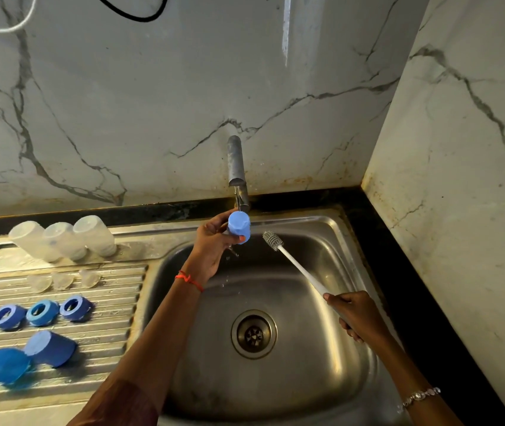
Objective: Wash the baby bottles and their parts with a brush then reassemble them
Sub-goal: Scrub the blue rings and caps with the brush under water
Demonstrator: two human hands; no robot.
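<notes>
Steel sink [331,265] with ribbed drainboard [113,305], tap [235,161] above. Three clear bottles [63,239] in a row at the drainboard's back. Right hand [357,313], fingers wrapped round the white brush [294,262]. Left hand [211,244], fingers gripping a blue cap [239,227] under the spout, bristles just beside. On the ribs: two more caps [49,348], three collars [42,313], three teats [60,280].

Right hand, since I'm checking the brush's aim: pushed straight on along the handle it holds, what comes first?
Probably the blue cap held by the left hand; the brush head in the right hand points at it, though depth is unclear.
</notes>
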